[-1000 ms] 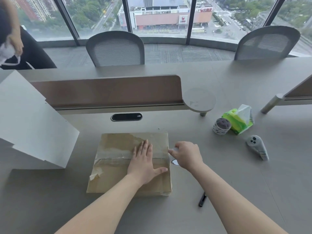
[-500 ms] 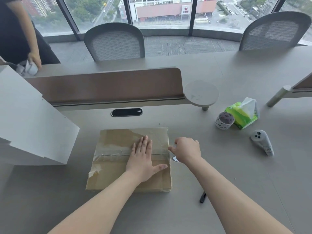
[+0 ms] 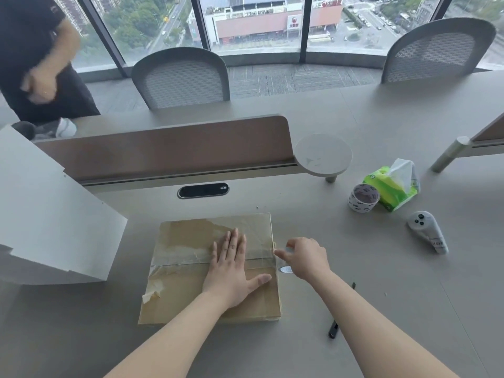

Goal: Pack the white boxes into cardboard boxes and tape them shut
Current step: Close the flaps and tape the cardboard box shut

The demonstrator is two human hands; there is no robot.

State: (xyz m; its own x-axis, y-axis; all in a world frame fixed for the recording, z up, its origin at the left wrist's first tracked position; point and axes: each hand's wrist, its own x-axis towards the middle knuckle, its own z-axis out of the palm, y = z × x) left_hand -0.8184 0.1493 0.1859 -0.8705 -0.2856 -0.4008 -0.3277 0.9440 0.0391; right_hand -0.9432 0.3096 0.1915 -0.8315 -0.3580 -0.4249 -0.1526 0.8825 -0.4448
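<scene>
A flat cardboard box (image 3: 185,293) lies closed on the grey table, with clear tape across its middle seam. My left hand (image 3: 231,268) presses flat on the box top, fingers straight over the taped seam. My right hand (image 3: 306,259) is at the box's right edge, its fingers curled and pinching the end of the clear tape (image 3: 282,255). A large white box (image 3: 46,214) stands tilted at the left. A roll of tape (image 3: 363,198) sits on the table to the right.
A green tissue pack (image 3: 392,186) and a white controller (image 3: 428,234) lie at the right. A black pen (image 3: 334,328) lies by my right forearm. A brown divider (image 3: 163,151) runs behind the box. Another person (image 3: 41,64) stands at the far left.
Both hands have stayed on the box and the tape end. The person at the far left has straightened up and shifted.
</scene>
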